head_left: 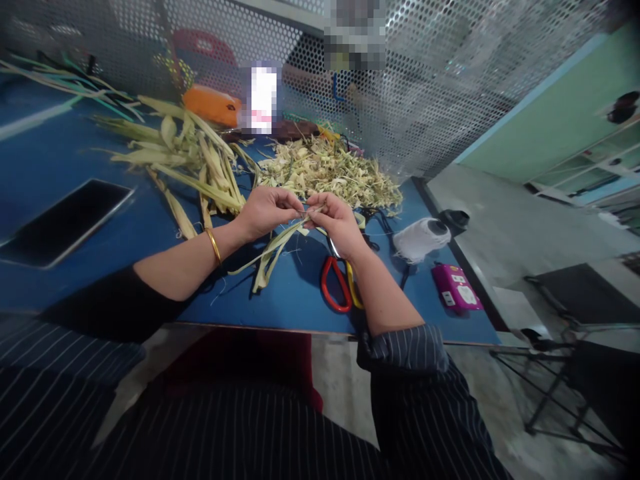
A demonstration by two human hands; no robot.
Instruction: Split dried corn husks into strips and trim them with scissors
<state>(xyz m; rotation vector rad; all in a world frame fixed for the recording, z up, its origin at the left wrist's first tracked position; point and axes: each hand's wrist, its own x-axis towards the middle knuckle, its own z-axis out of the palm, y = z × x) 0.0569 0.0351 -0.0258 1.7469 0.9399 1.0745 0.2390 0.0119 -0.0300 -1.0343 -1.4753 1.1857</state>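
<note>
Two ends of pale green leaf strips are pinched between thumbs and fingers, the left hand and the right hand nearly meeting above a blue table. Both hands are closed at the fingertips on the strips, whose loose lengths are spread down and to the left, over the tabletop. A gold bangle is worn on the left wrist. Beside the right forearm, scissors with red and yellow handles are partly covered by the arm. Just beyond the hands, a heap of dried trimmings is piled, and to its left a bundle of long husks is laid. Farther left, a dark phone is placed flat. To the right, a spool of white thread is seen, with a purple box near the table's edge. Behind the husks, an orange object is set near a perforated metal screen.
</note>
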